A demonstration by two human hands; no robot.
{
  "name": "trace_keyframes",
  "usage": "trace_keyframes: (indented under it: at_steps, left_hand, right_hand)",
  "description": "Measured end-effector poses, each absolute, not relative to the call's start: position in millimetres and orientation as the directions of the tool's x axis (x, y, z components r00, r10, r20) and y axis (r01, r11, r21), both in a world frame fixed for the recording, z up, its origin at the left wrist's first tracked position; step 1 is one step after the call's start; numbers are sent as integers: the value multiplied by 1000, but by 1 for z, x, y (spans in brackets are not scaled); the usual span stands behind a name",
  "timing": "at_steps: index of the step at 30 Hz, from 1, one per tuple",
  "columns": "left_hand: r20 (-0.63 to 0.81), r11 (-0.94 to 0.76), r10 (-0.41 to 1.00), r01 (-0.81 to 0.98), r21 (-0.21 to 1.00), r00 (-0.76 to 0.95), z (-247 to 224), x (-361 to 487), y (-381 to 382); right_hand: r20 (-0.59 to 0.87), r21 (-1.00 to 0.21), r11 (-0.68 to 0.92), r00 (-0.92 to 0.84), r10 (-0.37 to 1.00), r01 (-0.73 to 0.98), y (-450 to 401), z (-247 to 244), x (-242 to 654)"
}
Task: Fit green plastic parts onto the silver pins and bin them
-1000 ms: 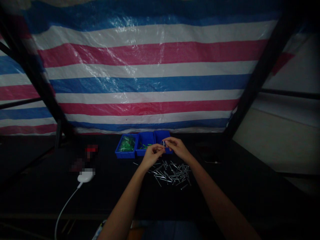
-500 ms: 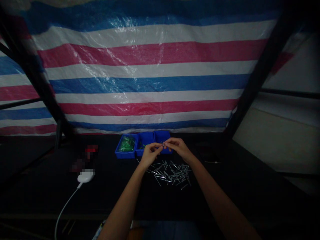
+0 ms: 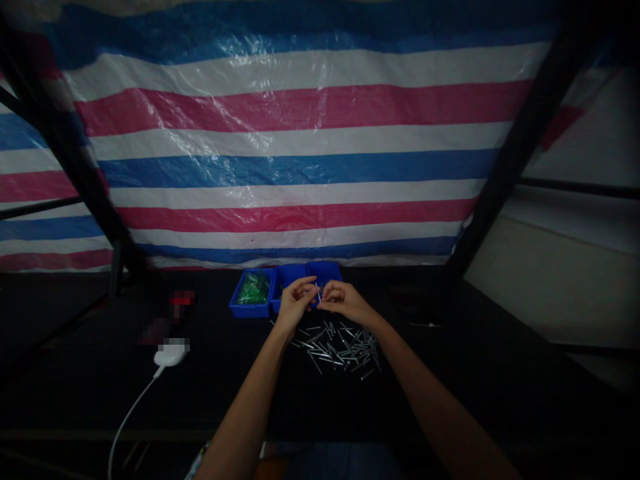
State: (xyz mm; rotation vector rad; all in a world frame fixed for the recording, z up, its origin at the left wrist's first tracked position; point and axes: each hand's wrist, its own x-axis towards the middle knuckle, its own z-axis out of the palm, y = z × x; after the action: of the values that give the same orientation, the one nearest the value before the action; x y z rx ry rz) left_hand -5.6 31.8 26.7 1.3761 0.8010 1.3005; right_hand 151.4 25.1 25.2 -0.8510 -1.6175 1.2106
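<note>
A thin metal rod (image 3: 319,292) stands nearly upright between my fingertips. My left hand (image 3: 296,303) pinches it from the left, thumb and fingers bent. From the right, my right hand (image 3: 346,303) closes curled fingers on its lower end. The exact contact is small and dark. Below and nearer to me lies a loose pile of similar metal rods (image 3: 345,347) on the black table (image 3: 320,407). Behind my hands are blue bins; the left bin (image 3: 250,311) holds green material in clear plastic. My hands partly hide the middle bin (image 3: 291,272) and right bin (image 3: 325,269).
A white rounded device (image 3: 170,355) with a white cable (image 3: 124,417) sits at left, partly pixelated. Near it is a red item (image 3: 182,298), also blurred. A striped plastic sheet (image 3: 300,140) hangs behind the table between dark frame posts (image 3: 515,160).
The rod has turned from pointing along my line of sight to nearly upright. Both hands have shifted slightly left, and the right hand's fingers are more curled.
</note>
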Motion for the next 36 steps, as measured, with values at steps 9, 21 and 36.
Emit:
trace_keyframes:
  at_steps: [9,21,36]
  left_hand:
    - [268,-245,944,-138,960,193,28,-5,30]
    - [295,-282,945,-105,954,144,30,-4,29]
    - [261,-253,943,-64,965,207,23,-3,31]
  right_hand:
    - [255,-960,279,-331,909,28,27,23,150]
    - [308,-940,332,-221,926,81,37,21,166]
    - [335,-942,335,13,942,3,36,27,174]
